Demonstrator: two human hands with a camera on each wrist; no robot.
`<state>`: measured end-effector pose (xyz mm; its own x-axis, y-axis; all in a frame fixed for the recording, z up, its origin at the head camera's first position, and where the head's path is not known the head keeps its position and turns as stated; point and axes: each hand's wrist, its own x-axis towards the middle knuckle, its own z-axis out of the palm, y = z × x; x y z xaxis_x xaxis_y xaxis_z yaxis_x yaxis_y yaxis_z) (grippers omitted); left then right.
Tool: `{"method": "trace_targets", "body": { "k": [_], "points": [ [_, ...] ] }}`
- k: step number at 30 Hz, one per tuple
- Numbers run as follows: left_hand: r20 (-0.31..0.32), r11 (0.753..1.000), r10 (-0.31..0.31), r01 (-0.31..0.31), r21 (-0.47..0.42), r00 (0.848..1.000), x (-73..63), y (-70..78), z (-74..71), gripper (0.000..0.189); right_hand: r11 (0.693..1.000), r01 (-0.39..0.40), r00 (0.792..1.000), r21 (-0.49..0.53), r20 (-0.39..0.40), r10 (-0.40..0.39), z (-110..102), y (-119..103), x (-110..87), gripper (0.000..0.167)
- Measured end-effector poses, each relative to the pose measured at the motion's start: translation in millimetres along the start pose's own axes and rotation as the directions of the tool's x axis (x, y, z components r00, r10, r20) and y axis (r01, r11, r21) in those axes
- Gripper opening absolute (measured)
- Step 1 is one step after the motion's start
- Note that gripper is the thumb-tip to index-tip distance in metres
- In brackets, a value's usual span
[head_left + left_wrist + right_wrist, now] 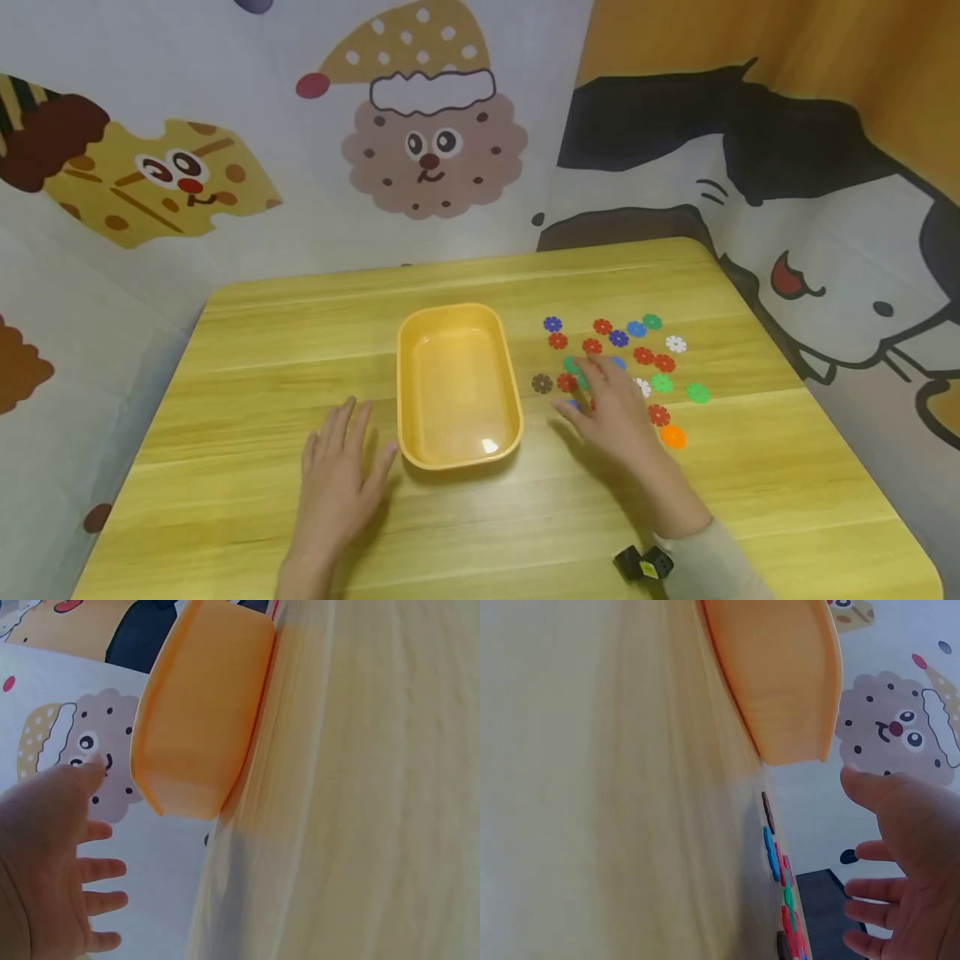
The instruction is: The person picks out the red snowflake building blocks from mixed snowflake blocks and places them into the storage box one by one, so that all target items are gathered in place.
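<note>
An orange-yellow plastic tray (459, 458) stands in the middle of the table, with nothing inside it. To its left is my left hand (335, 483), fingers spread, the thumb close to the tray's near left corner and holding nothing. My right hand (615, 417) hovers with loosely spread fingers over a scatter of flat, notched plastic discs to the right of the tray. Red discs (643, 356), a brown disc (542, 383), a white disc (676, 343) and a green disc (697, 392) lie among them. The hand hides some discs beneath it. Its grasp is empty in the right wrist view.
An orange disc (673, 437) lies nearest the right forearm. A small black device (643, 564) is at the right wrist. The wooden table (247, 358) backs onto a cloth printed with cartoon figures (435, 158).
</note>
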<state>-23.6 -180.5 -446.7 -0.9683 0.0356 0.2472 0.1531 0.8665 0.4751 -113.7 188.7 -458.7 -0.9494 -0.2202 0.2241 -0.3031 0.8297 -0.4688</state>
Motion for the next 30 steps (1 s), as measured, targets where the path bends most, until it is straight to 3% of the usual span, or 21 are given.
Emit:
{"method": "trace_targets", "body": {
  "k": [5, 11, 20, 30],
  "points": [
    [-0.057, 0.981, -0.025, 0.013, -0.196, 0.998, 3.5, 4.9, 5.9, 0.06, 0.999, 0.005, 1.0, 0.041, -0.019, -0.005, -3, 3, 7.2, 0.064],
    [-0.004, 0.932, -0.143, 0.134, -0.337, 0.99, 4.6, 14.5, 9.2, 0.057, 0.999, -0.001, 1.0, 0.04, 0.016, 0.0, -5, 8, 16.5, 0.06],
    [0.058, 0.849, -0.195, 0.198, -0.49, 0.979, 7.5, 20.7, 15.6, 0.054, 0.998, -0.023, 0.995, 0.057, 0.102, 0.017, -1, 17, 23.0, 0.054],
    [0.05, 0.881, -0.177, 0.181, -0.437, 0.983, 8.5, 25.7, 18.0, 0.055, 0.998, -0.038, 0.986, 0.044, 0.162, 0.031, 6, 23, 31.0, 0.049]
  ]
}}
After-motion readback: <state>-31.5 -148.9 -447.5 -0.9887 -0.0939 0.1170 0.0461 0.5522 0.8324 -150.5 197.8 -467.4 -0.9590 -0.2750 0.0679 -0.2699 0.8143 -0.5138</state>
